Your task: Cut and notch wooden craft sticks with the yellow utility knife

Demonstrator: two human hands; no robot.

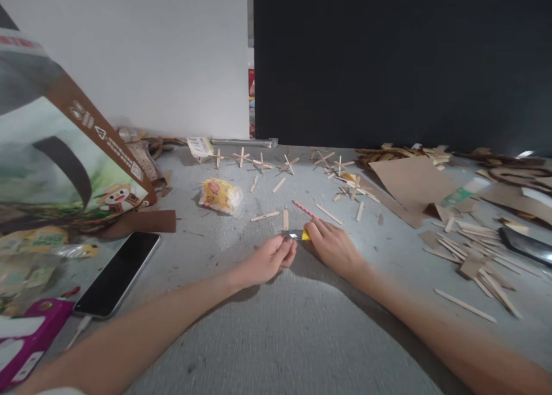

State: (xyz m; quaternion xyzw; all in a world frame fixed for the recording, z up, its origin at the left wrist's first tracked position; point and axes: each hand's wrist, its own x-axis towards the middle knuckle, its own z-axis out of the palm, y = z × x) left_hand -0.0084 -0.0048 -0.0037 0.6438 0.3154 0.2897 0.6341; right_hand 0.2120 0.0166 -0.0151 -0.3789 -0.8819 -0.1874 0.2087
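My left hand (276, 252) pinches a short wooden craft stick (285, 218) that points away from me. My right hand (332, 242) is closed around a yellow utility knife (306, 234). The knife's metal blade (294, 234) lies across the stick, close to my left fingertips. Just beyond my right hand is a red-and-white striped stick (304, 208), its near end close to the fingers. Cut stick pieces lie around both hands, among them a piece with a dark spot (264, 216) and a thin strip (329, 214).
Several crossed-stick pieces (242, 157) stand along the back. A yellow wrapped packet (221, 196) sits left of centre. At left are a phone (118, 274), a purple object (37, 337) and a large printed bag (81, 142). Loose sticks (478, 251) and cardboard (414, 179) lie right.
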